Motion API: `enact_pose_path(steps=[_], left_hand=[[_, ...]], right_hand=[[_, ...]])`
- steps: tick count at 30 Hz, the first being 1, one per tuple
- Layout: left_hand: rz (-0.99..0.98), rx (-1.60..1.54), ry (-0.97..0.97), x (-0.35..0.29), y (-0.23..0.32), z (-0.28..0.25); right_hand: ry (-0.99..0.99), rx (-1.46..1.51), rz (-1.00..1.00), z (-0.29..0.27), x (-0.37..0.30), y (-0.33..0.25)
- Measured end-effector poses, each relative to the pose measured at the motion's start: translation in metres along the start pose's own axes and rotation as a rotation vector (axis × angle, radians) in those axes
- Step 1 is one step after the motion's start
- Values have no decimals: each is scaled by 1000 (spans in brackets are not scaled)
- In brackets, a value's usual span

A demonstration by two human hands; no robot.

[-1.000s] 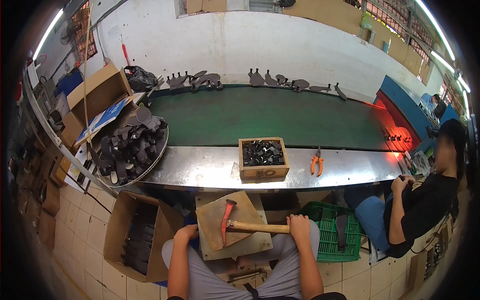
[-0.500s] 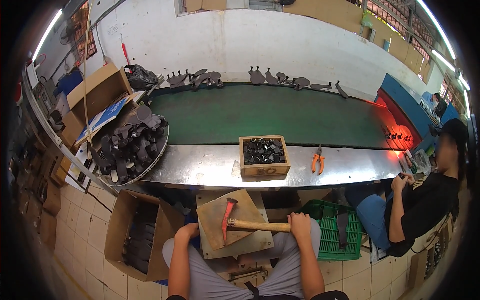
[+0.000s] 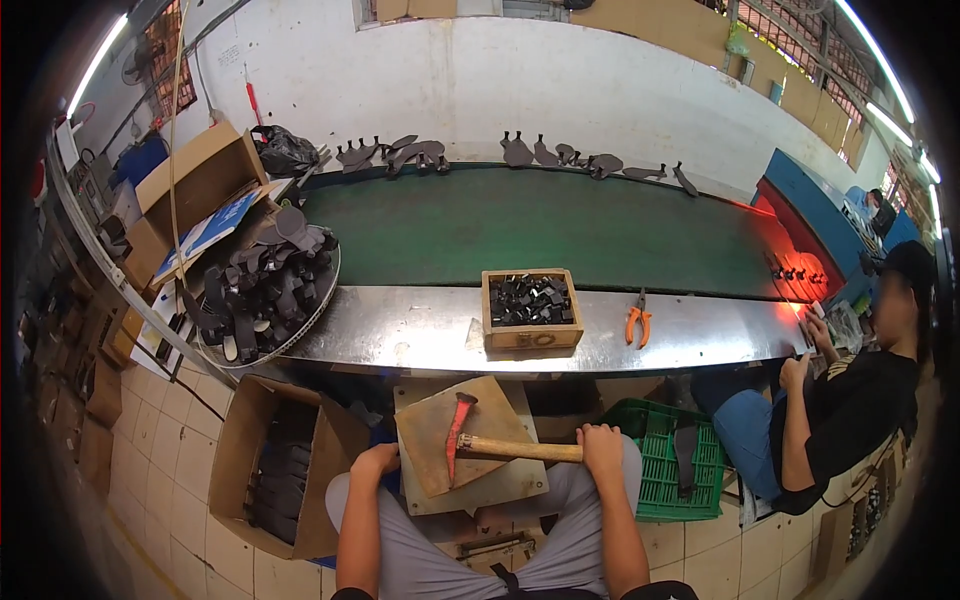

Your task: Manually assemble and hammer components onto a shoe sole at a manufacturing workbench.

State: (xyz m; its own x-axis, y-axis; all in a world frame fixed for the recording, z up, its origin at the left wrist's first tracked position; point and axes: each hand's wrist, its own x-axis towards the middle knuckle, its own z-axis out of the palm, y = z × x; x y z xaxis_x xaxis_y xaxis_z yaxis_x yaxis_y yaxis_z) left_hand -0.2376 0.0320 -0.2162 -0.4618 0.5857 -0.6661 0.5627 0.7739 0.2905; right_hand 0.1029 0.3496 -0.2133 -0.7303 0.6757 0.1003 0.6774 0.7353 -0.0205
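Note:
A hammer [image 3: 520, 450] with a red head and wooden handle lies across a worn tan board [image 3: 425, 465]. The board rests on a pale metal plate [image 3: 530, 487] between my knees. My right hand [image 3: 602, 448] is closed around the end of the handle, above my right knee. At the plate's left edge, by my left knee, is my left hand [image 3: 376, 461]; its fingers bend down out of sight, so its grip is hidden.
Ahead, a wooden box [image 3: 532, 338] of small black pieces and orange-handled pliers [image 3: 637, 322] lie on the metal ledge before a green conveyor belt [image 3: 560, 225]. Left are a basket of dark heeled parts [image 3: 265, 290] and a carton [image 3: 335, 450]; right, a green crate [image 3: 650, 470] and a seated co-worker [image 3: 850, 400].
The co-worker's hands have moved apart, one reaching up toward the belt's lit end. My hands and the hammer stay in place; the view has shifted very slightly.

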Motion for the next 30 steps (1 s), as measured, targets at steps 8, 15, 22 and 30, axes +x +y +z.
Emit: enact_pose_path(steps=[8, 15, 22, 30], left_hand=[[-26, 9, -11, -3, 7, -3], [43, 44, 36, 21, -28, 16], [-3, 27, 53, 7, -2, 6], [5, 31, 24, 7, -3, 4]], right_hand=[[-5, -6, 20, 1, -1, 2], [-19, 10, 1, -2, 2, -4], [6, 2, 11, -1, -1, 2], [11, -5, -2, 1, -1, 2]])
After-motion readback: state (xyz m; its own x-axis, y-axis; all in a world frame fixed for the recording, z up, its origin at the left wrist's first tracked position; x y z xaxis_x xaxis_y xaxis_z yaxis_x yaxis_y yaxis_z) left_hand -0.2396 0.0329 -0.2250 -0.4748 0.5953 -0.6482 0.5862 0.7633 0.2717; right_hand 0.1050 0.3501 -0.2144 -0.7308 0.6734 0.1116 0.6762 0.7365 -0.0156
